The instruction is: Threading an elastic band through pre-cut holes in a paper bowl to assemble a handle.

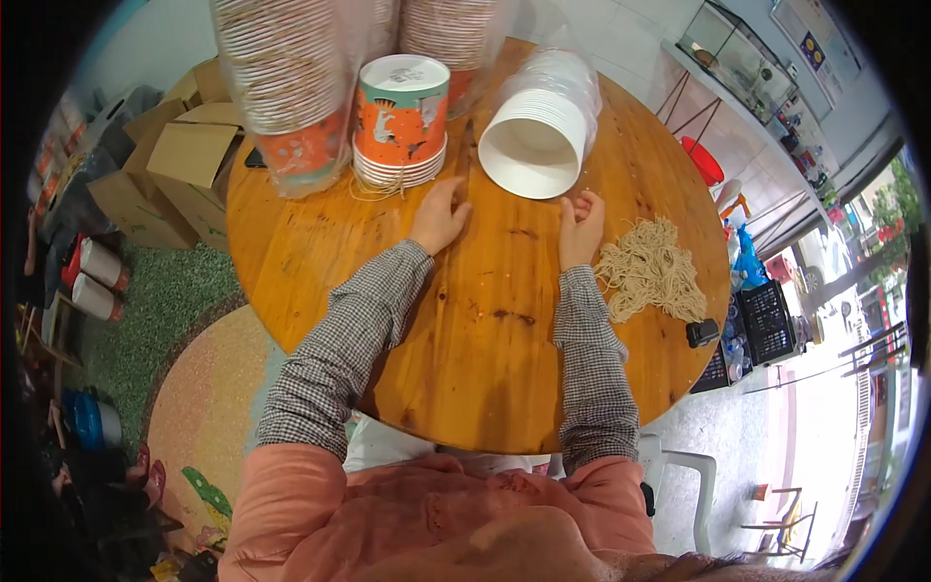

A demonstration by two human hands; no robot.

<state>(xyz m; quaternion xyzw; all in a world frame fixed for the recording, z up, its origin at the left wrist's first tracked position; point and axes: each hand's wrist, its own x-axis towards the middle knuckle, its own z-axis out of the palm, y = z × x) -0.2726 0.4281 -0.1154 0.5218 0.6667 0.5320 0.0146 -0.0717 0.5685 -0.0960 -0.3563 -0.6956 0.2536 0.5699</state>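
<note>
Both bare hands were apart over the table, fingers loosely curled, nothing visibly gripped. Left hand (439,220) was just beside the upside-down stack of orange-and-green printed paper tubs (400,121); right hand (581,231) was just beside the rim of the nested round white paper tubs (530,150), which lay on their side, mouth toward the wearer.

A thin beige string (373,193) showed at the foot of the orange stack; whether it ran around or under the tubs could not be told. A loose, tangled heap of beige string (652,269) lay to the right, near a small black device (702,333) at the edge of the round brown wooden table (475,339).

Progress, judged from the layout: early. The orange stack stood unwrapped, string at its base; the white tubs were partly out of their clear plastic sleeve (572,73). The tall bagged stack of orange-based tubs (286,73) seemed untouched, and plenty of string remained.

Beyond: brown cardboard boxes (197,160) on the floor, left.
</note>
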